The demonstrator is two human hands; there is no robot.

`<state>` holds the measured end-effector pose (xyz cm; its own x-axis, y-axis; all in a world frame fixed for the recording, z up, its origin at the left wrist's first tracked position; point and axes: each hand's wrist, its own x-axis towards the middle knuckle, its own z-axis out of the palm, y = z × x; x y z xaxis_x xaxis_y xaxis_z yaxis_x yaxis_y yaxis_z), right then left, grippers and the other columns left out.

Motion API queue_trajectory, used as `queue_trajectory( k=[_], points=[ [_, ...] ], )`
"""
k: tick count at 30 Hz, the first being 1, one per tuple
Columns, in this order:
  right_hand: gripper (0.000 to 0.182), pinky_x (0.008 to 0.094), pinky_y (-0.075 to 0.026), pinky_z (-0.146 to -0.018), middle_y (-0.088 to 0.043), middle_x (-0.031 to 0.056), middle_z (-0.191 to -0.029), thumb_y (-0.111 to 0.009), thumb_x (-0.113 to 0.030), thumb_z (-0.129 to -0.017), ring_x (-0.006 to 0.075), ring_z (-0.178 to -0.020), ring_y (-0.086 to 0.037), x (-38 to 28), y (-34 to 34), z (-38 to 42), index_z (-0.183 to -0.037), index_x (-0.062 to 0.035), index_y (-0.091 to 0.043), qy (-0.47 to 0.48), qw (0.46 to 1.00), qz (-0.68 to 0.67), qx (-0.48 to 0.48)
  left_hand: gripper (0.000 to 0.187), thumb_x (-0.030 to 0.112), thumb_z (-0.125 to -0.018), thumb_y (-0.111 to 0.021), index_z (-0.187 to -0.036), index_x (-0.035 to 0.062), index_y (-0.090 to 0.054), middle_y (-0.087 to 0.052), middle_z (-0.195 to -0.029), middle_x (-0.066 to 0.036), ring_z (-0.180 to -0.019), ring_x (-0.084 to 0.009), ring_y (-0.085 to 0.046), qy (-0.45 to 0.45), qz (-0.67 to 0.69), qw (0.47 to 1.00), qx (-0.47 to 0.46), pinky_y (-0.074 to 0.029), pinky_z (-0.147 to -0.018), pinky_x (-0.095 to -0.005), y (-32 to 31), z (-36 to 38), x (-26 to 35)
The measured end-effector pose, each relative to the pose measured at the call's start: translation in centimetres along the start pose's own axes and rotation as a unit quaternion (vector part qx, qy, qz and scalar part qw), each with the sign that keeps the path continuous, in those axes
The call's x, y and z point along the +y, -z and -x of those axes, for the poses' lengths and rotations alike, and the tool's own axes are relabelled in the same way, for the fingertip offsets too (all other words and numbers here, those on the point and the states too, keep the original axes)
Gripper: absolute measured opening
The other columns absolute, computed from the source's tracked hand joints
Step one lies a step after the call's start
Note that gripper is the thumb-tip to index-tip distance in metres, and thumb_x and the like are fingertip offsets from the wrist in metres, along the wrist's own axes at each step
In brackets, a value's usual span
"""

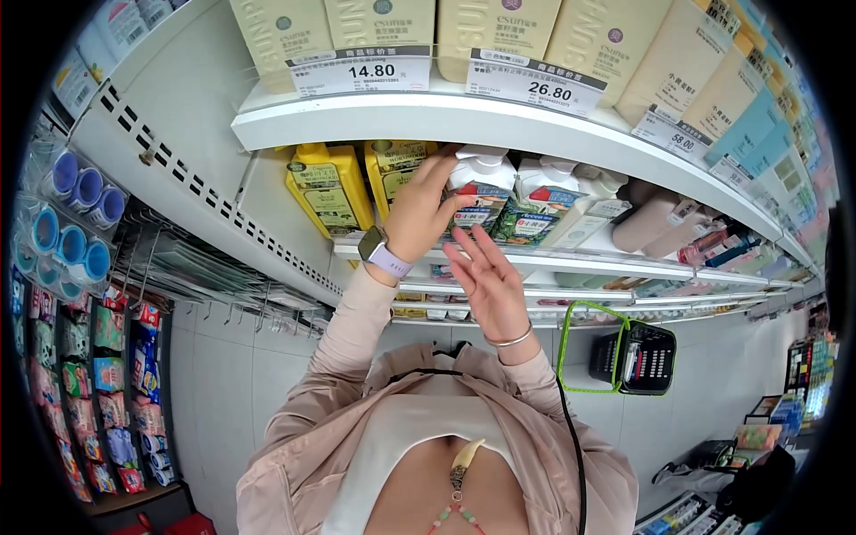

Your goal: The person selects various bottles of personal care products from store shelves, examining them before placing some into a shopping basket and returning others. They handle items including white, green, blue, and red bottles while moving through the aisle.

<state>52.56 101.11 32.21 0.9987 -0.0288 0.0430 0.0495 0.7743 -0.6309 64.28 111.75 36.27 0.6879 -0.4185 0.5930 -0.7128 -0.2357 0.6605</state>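
My left hand, wearing a watch on a lilac band, reaches onto the shelf below the price tags. Its thumb lies across the front of a white bottle with a red, blue and green label, and its fingers run along the bottle's left side. Just below that bottle is my right hand, palm up with its fingers apart and nothing in it. A similar white bottle stands to the right. On the other side are yellow bottles, one of them partly behind my left hand.
Overhead, an upper shelf juts out, carrying cream bottles and price tags. A black shopping basket with a green handle is on the floor at right. Packs hang on a rack at left.
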Motion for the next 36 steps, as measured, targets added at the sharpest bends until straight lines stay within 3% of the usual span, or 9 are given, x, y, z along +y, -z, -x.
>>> queue_trajectory(
  k=[8,15,18,20,21,24,25,28,36],
  points=[
    [0.051,0.0327,-0.038,-0.090,-0.030,0.0139,-0.130,-0.039,0.002,-0.081,0.0278,-0.111,-0.042,0.9,1.6,0.1,-0.129,-0.0056,-0.023,-0.076,0.997,0.016,-0.022,0.029,0.014,-0.072,-0.060,-0.096,0.0005,-0.053,-0.055,-0.083,-0.013,-0.067,-0.0287,-0.055,-0.007,-0.148,0.989,0.015,-0.044,-0.058,-0.0328,0.7,-0.5,0.8],
    [0.051,0.0327,-0.040,-0.088,-0.032,0.0135,-0.129,-0.040,0.002,-0.080,0.0276,-0.107,-0.045,1.4,2.3,0.5,-0.129,-0.0061,-0.025,-0.112,0.993,0.031,-0.008,0.025,0.006,-0.071,-0.060,-0.095,0.0003,-0.055,-0.058,-0.082,-0.012,-0.062,-0.0203,-0.058,-0.028,-0.096,0.993,0.054,-0.044,-0.053,-0.0255,0.7,-0.1,0.8],
    [0.048,0.0323,-0.041,-0.087,-0.034,0.0135,-0.127,-0.039,0.002,-0.081,0.0264,-0.105,-0.047,1.3,2.5,0.7,-0.127,-0.0052,-0.028,-0.121,0.992,0.046,-0.002,0.021,0.004,-0.071,-0.060,-0.091,0.0006,-0.055,-0.056,-0.080,-0.010,-0.057,-0.0172,-0.056,-0.022,-0.026,0.991,0.127,-0.042,-0.050,-0.0224,1.9,0.2,1.4],
    [0.046,0.0319,-0.042,-0.086,-0.037,0.0134,-0.126,-0.037,0.002,-0.082,0.0253,-0.104,-0.048,1.4,2.5,0.9,-0.127,-0.0048,-0.029,-0.124,0.991,0.050,0.006,0.019,0.006,-0.069,-0.062,-0.084,0.0015,-0.052,-0.050,-0.078,-0.010,-0.060,-0.0240,-0.050,0.033,-0.087,0.964,0.249,-0.040,-0.056,-0.0302,3.2,0.3,2.2],
    [0.046,0.0317,-0.043,-0.085,-0.037,0.0133,-0.125,-0.037,0.002,-0.081,0.0250,-0.103,-0.048,1.4,2.7,1.0,-0.126,-0.0045,-0.030,-0.124,0.991,0.053,0.005,0.024,0.008,-0.068,-0.064,-0.084,-0.0003,-0.048,-0.045,-0.079,-0.010,-0.069,-0.0233,-0.047,-0.014,-0.217,0.942,0.255,-0.039,-0.061,-0.0305,3.7,0.2,1.9],
    [0.045,0.0313,-0.044,-0.084,-0.038,0.0129,-0.125,-0.038,0.002,-0.081,0.0242,-0.102,-0.049,2.0,3.1,1.3,-0.125,-0.0041,-0.032,-0.133,0.990,0.056,0.003,0.035,0.011,-0.067,-0.066,-0.091,-0.0026,-0.044,-0.043,-0.085,-0.012,-0.083,-0.0274,-0.042,0.010,-0.247,0.936,0.249,-0.035,-0.072,-0.0351,3.2,0.1,1.4],
    [0.044,0.0312,-0.044,-0.083,-0.038,0.0127,-0.124,-0.038,0.002,-0.081,0.0237,-0.102,-0.050,2.2,3.2,1.4,-0.125,-0.0039,-0.032,-0.141,0.988,0.057,-0.001,0.049,0.015,-0.066,-0.067,-0.097,-0.0063,-0.036,-0.036,-0.094,-0.019,-0.092,-0.0320,-0.036,0.048,-0.224,0.949,0.217,-0.030,-0.079,-0.0396,2.6,0.2,1.5],
    [0.044,0.0308,-0.044,-0.081,-0.039,0.0117,-0.124,-0.043,-0.001,-0.080,0.0249,-0.102,-0.049,2.8,3.3,1.7,-0.124,-0.0057,-0.034,-0.151,0.987,0.061,-0.003,0.058,0.017,-0.065,-0.068,-0.099,-0.0097,-0.029,-0.031,-0.098,-0.024,-0.096,-0.0363,-0.030,-0.006,-0.255,0.925,0.282,-0.025,-0.083,-0.0447,0.4,-0.3,0.3],
    [0.044,0.0277,-0.045,-0.078,-0.042,0.0106,-0.122,-0.040,0.001,-0.080,0.0214,-0.099,-0.051,4.2,3.0,3.3,-0.124,-0.0062,-0.035,-0.162,0.984,0.070,0.030,0.071,0.022,-0.062,-0.068,-0.099,-0.0166,-0.021,-0.025,-0.106,-0.034,-0.098,-0.0452,-0.026,0.051,-0.309,0.911,0.270,-0.019,-0.088,-0.0503,-1.0,-1.0,-1.6]
  ],
)
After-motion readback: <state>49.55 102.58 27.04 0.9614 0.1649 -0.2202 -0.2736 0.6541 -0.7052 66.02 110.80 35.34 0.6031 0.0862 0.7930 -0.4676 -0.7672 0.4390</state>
